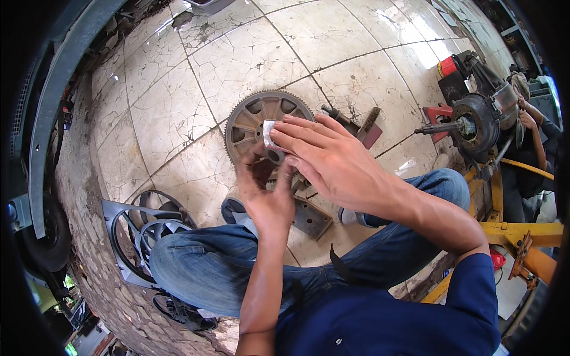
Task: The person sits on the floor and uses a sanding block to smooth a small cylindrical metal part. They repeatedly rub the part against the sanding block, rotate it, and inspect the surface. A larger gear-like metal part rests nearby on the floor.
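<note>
I sit over a toothed flywheel (pixel 243 121) lying flat on the tiled floor. Just over its near side is a dark metal part (pixel 274 155) with a round opening and a pale silvery piece (pixel 269 134) at its top. My left hand (pixel 264 193) curls around the dark part from below, thumb up, slightly blurred. From the right, my right hand (pixel 332 155) lies over the part with its fingers stretched out side by side, fingertips at the silvery piece. The palm covers much of the part, so its full shape is hidden.
Behind my right hand lie a shaft-like part and a block (pixel 369 124); a flat metal plate (pixel 312 218) is near my legs. A fan shroud (pixel 127 243) sits at left. At right, a gearbox-like assembly (pixel 475 127) stands by a yellow frame (pixel 522 231), with another person's arms (pixel 531 121) behind.
</note>
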{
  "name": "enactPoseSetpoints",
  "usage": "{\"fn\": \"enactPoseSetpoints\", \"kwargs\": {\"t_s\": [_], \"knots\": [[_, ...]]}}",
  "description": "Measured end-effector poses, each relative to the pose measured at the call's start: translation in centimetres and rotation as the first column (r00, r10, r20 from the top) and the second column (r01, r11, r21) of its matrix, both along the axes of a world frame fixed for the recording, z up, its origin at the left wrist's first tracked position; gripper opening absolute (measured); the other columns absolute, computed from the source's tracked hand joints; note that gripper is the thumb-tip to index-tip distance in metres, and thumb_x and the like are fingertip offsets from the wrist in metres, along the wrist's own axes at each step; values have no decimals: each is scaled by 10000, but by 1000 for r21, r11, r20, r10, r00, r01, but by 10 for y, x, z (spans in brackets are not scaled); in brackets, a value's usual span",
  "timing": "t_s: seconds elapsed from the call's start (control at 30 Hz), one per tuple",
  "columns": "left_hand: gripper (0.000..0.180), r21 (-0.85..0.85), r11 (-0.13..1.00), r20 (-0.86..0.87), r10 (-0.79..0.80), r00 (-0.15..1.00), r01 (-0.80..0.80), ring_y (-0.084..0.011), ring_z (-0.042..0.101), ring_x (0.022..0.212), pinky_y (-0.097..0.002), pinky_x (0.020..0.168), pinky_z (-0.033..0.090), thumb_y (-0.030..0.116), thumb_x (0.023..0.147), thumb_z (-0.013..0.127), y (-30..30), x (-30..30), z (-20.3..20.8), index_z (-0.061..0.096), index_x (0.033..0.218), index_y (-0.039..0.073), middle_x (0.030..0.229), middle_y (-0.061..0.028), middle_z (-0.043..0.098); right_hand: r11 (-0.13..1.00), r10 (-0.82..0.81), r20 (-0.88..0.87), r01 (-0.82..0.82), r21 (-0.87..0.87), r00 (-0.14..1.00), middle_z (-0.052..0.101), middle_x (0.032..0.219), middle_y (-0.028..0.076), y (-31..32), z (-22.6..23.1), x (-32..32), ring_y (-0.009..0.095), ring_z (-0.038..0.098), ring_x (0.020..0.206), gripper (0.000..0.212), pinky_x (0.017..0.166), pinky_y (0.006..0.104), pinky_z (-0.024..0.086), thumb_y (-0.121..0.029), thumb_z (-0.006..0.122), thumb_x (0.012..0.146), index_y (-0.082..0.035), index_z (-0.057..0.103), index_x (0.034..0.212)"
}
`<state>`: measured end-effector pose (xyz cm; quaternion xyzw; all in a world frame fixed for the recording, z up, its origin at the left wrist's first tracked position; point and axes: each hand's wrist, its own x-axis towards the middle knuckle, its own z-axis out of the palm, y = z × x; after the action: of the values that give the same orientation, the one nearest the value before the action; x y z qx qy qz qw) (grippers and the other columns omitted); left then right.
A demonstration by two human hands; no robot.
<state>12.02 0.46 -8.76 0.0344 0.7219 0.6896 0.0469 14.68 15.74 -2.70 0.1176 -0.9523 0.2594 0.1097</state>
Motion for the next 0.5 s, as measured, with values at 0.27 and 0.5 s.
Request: {"fn": "enactPoseSetpoints", "kwargs": {"t_s": [0.27,0.5], "knots": [[461,55,998,36,-20,999,18,-194,687,1013,-322,905,554,34,894,812,1,-1,2,567,1282,-16,1175,-127,645,1000,-18,7,18,0,1000,603,1452,154,-2,0,1,297,529,1405,417,1172,534,374,-178,583,1019,-15,587,1403],[448,99,994,150,-63,987,49,-124,650,922,-276,832,551,31,920,795,4,4,9,563,1301,-11,1037,-67,671,998,-44,48,46,-36,998,608,1461,126,-2,-3,1,268,522,1417,398,1185,546,351,-197,552,1046,-46,593,1412]]}}
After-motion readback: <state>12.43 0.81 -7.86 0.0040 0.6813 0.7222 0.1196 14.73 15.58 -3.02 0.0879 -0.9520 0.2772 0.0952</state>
